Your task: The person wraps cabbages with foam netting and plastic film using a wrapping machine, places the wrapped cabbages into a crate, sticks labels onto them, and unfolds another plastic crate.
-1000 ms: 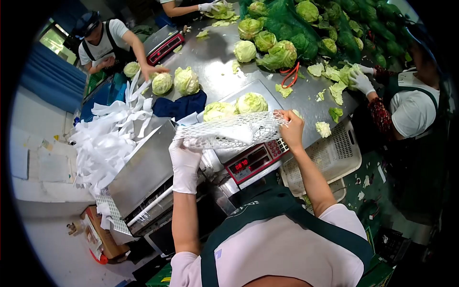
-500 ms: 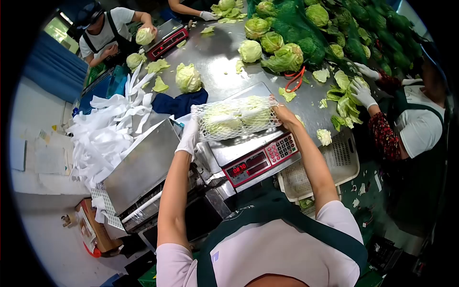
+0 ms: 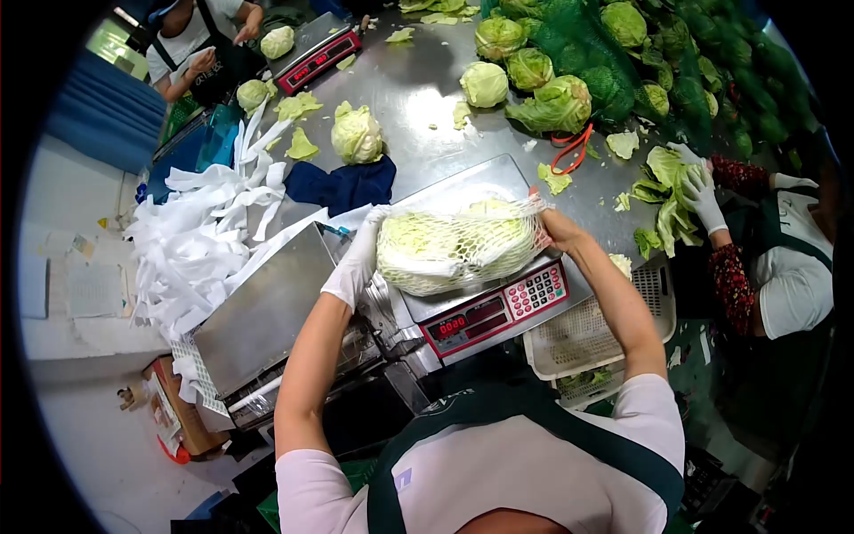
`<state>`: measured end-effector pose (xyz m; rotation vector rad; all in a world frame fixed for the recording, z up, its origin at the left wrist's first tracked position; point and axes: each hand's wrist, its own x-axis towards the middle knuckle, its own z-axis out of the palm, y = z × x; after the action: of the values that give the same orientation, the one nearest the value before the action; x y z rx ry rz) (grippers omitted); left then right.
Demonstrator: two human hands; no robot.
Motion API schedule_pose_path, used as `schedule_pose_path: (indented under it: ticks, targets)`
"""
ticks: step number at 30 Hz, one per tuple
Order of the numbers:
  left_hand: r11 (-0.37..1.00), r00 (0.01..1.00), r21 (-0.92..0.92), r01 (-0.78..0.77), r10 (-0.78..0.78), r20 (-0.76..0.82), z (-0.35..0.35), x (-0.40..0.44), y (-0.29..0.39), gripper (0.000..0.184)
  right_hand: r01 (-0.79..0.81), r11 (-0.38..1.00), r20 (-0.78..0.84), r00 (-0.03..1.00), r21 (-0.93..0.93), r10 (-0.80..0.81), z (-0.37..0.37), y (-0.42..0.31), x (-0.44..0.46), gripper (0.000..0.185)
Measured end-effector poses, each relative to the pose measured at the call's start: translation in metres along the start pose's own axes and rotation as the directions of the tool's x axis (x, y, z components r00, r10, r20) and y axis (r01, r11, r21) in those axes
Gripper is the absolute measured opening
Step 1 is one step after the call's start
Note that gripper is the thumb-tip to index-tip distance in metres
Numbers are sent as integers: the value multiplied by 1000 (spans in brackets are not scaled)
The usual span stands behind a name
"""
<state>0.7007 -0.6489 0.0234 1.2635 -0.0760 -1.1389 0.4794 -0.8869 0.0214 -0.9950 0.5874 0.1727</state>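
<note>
A white mesh net [image 3: 418, 283] with pale green cabbages [image 3: 498, 233] inside is stretched between my hands, over the plate of a red-fronted digital scale [image 3: 487, 319]. My left hand [image 3: 358, 260], in a white glove, is closed on the net's left end. On the right end, the bare fingers of my right hand [image 3: 560, 230] are closed around the gathered mesh. Red digits glow on the scale's display. Whether the net rests on the plate or hangs just above it, I cannot tell.
White strips [image 3: 200, 240] are heaped left, by a metal box [image 3: 267, 307]. A dark blue cloth [image 3: 342, 185] and loose cabbage [image 3: 358, 133] lie beyond. Green netting [image 3: 583, 58] holds cabbages. A crate [image 3: 578, 343] stands below right. One co-worker's gloved hand [image 3: 703, 198] handles leaves; another person stands near a second scale [image 3: 316, 58].
The net has come nearer to me and tilted, showing the cabbages more fully. The scale's reading has changed. Across the table, the co-worker's hand has left the cabbage by the second scale.
</note>
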Motion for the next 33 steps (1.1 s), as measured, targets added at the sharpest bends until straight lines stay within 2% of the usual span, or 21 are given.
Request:
schedule_pose_path:
  ticks: [2, 4, 6, 8, 9, 10, 12, 14, 16, 17, 18, 19, 20, 22, 23, 26, 27, 28, 30, 31, 33]
  targets:
    - [990, 995, -104, 90, -94, -28, 3, -13, 10, 34, 18, 999, -27, 999, 28, -17, -12, 7, 19, 45]
    - [992, 994, -112, 55, -65, -89, 18, -25, 23, 29, 41, 997, 118, 992, 66, -49, -22, 2, 31, 39]
    - [997, 998, 47, -56, 57, -40, -2, -12, 21, 25, -4, 998, 139, 990, 65, -5, -5, -17, 20, 38]
    - [998, 998, 56, -25, 29, -58, 2, -16, 31, 21, -115, 991, -13, 993, 65, 116, 35, -41, -3, 35]
    - [995, 998, 98, 0, -6, 66, -6, -11, 33, 23, -155, 986, 124, 981, 54, 148, 32, -48, -8, 40]
    - [990, 981, 140, 20, -46, 189, 7, -19, 44, 25, -160, 986, 124, 980, 53, 153, 21, -41, 2, 40]
    - [995, 988, 77, 60, -70, 138, 23, -27, 50, 30, 114, 990, 511, 858, -84, -55, -4, -23, 34, 47]
    - [956, 860, 63, -286, 227, 457, 18, -14, 46, 17, 72, 975, 525, 850, -212, 51, 14, -58, 20, 52]
    - [935, 858, 198, -295, 168, 485, 23, -22, 54, 14, 607, 623, 691, 708, -494, -142, 30, -74, 17, 55]
    - [805, 819, 442, -396, 92, 566, 20, -25, 54, 13, 680, 456, 731, 677, -573, -91, 39, -84, 11, 59]
    - [599, 785, 632, -492, -9, 619, 19, -30, 54, 14, 679, 460, 730, 677, -572, -90, 49, -93, 1, 59]
    - [754, 776, 518, -404, -17, 630, 31, -43, 61, 15, 716, 262, 739, 674, -647, -15, 59, -99, -10, 59]
    - [756, 778, 520, -397, -24, 628, 36, -51, 66, 15, 730, 52, 732, 679, -681, 58, 64, -100, -18, 58]
    - [579, 704, 612, -539, -89, 704, 44, -61, 72, 15, 782, -138, 778, 621, -608, 98, 67, -92, -30, 57]
    - [580, 704, 609, -541, -85, 706, 48, -62, 77, 15, 782, -164, 764, 622, -601, 172, 70, -89, -37, 56]
    - [284, 703, 643, -711, 255, 664, 55, -68, 84, 12, 788, -185, 745, 616, -587, 258, 70, -84, -45, 54]
    - [531, 868, 696, -484, 190, 459, 55, -70, 84, 29, 789, -194, 745, 615, -584, 257, 69, -83, -46, 53]
    - [530, 867, 696, -485, 191, 459, 52, -68, 77, 29, 789, -203, 746, 615, -580, 256, 68, -82, -47, 53]
    - [680, 978, 721, -131, -33, 208, 41, -56, 48, 46, 787, -215, 770, 613, -578, 176, 64, -81, -46, 49]
    - [829, 950, 556, 55, -215, 226, 39, -53, 40, 53, 773, -237, 777, 622, -589, 97, 64, -81, -46, 48]
    - [730, 938, 669, -137, -121, 324, 40, -59, 36, 50, 783, -212, 808, 585, -585, -67, 58, -78, -45, 49]
